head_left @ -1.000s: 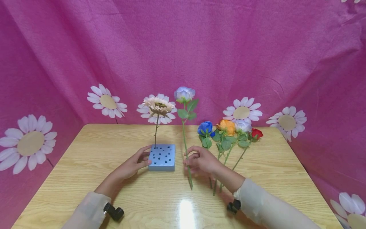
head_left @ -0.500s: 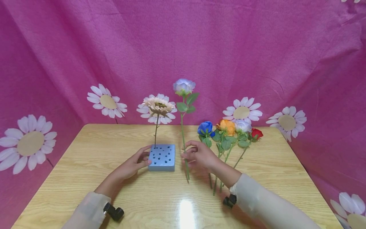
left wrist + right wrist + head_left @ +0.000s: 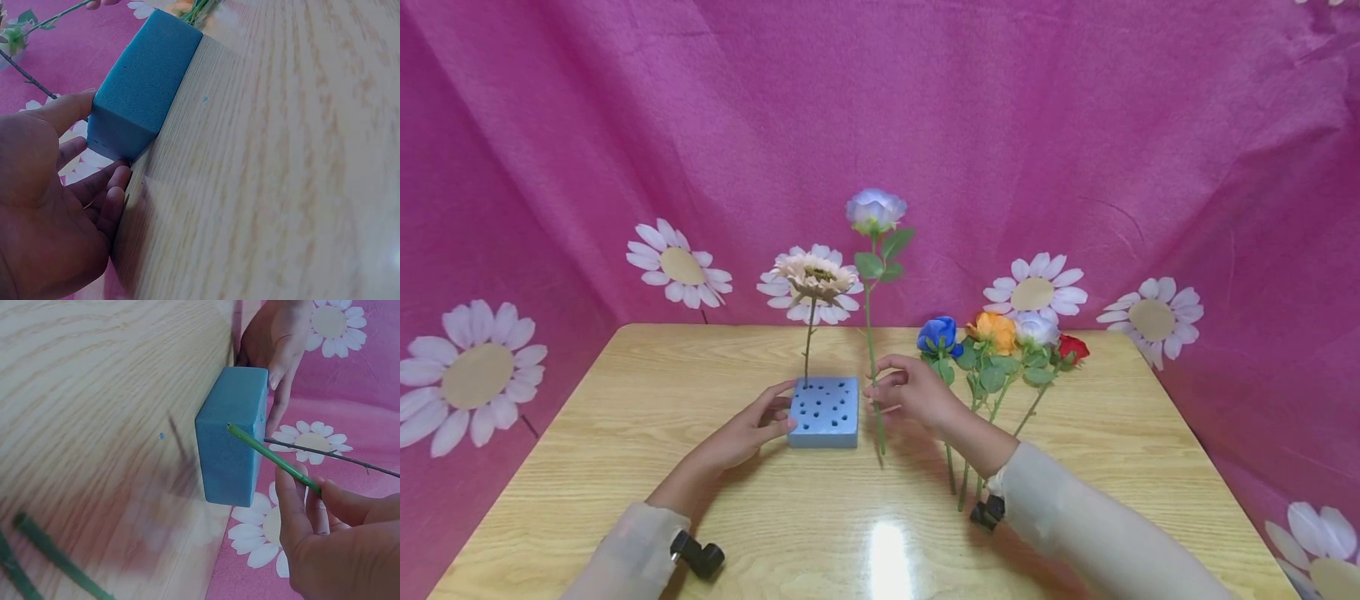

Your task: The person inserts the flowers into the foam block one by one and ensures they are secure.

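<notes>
A blue foam block [image 3: 823, 438] with several holes in its top sits on the table. My left hand [image 3: 747, 432] steadies its left side, thumb at the top edge and fingers against the side. A cream gerbera-like flower [image 3: 815, 279] stands upright in a hole at the back left. To the right of the block, my right hand [image 3: 917, 395] pinches the green stem [image 3: 275, 459] of a pale lilac rose [image 3: 876, 210] between thumb and fingers. The rose is nearly upright, its cut end overlapping the block's side in the right wrist view.
Right of the hands lie several artificial roses on the wooden table [image 3: 625, 400]: blue [image 3: 937, 333], orange [image 3: 992, 333], whitish [image 3: 1037, 328] and red [image 3: 1073, 348], stems toward the front. A pink cloth [image 3: 880, 100] with printed daisies hangs around the table.
My right hand has moved left and upward with the lilac rose, bringing its stem closer to the foam block. The left hand and the block have stayed in place.
</notes>
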{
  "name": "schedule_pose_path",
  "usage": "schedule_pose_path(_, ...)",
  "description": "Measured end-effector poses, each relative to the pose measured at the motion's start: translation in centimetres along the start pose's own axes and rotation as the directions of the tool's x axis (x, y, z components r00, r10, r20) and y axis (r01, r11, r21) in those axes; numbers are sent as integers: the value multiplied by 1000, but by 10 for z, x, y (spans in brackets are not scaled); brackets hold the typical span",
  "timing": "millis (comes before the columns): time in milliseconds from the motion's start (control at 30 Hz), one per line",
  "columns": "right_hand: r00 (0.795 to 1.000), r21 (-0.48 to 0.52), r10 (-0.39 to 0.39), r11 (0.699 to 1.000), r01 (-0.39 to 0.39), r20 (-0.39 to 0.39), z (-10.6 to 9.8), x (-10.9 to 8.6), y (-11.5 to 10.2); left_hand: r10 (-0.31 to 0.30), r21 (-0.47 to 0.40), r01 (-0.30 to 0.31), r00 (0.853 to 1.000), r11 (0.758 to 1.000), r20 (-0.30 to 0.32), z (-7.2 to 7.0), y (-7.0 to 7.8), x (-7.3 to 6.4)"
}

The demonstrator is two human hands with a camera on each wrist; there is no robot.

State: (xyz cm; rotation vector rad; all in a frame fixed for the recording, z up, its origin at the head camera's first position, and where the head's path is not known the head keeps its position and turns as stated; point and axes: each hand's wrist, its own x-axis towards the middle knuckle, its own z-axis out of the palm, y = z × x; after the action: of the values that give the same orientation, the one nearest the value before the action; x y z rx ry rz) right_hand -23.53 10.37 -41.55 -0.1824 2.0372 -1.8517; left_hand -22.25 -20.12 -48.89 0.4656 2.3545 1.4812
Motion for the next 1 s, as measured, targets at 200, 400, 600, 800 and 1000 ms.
schedule_pose_path(200, 999, 11, -27, 1000, 27, -25, 6, 5, -4, -19, 6, 19, 1000, 1000, 0, 0, 1, 0)
schedule_pose_path(400, 998, 31, -37, 999, 38, -42, 11, 11, -5, -21, 5, 21, 1000, 1000, 1, 0, 1, 0)
schedule_pose_path(600, 996, 37, -53, 998, 56, -71, 19, 16, -7, -8, 4, 8, 1000, 1000, 3, 0, 0, 1)
schedule_pose_path(800, 992, 19, -89, 996, 91, -92, 24, 20, -10, -35, -7, 35, 999, 999, 2, 0, 1, 0)
schedule_pose_path(1000, 988, 21, -118, 993, 120, -101, 29, 23, -13, -26, -9, 26, 1000, 1000, 6, 0, 1, 1)
